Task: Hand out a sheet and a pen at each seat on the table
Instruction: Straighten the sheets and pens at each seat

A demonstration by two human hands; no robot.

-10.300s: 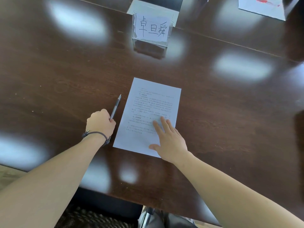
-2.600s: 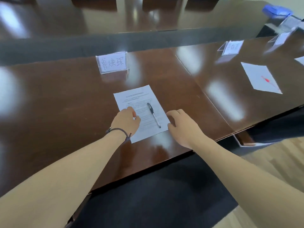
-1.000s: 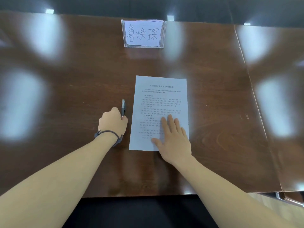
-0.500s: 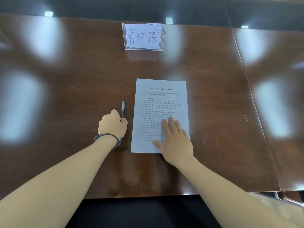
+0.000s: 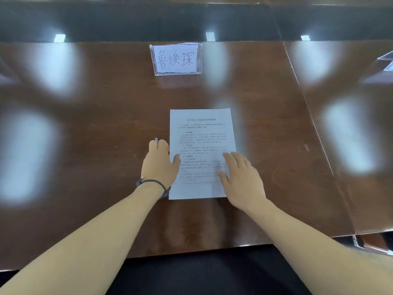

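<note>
A printed white sheet (image 5: pixel 202 135) lies square on the dark wooden table (image 5: pixel 85 124), in front of a clear name card stand (image 5: pixel 176 59). My left hand (image 5: pixel 159 165) lies just left of the sheet, its fingers stretched over the pen (image 5: pixel 156 140). Only the pen's far tip shows between the fingers, and the thumb touches the sheet's left edge. My right hand (image 5: pixel 242 179) is over the sheet's lower right corner with relaxed, spread fingers. It is slightly blurred and holds nothing.
A seam (image 5: pixel 308 113) runs between this table section and the one to the right, where part of another name card stand (image 5: pixel 386 60) shows. The table's near edge (image 5: pixel 191 251) is below my forearms, with something dark beneath it.
My left hand has gone from a fist round the pen to fingers laid out over it, thumb now on the sheet. My right hand has slid slightly right on the sheet.
</note>
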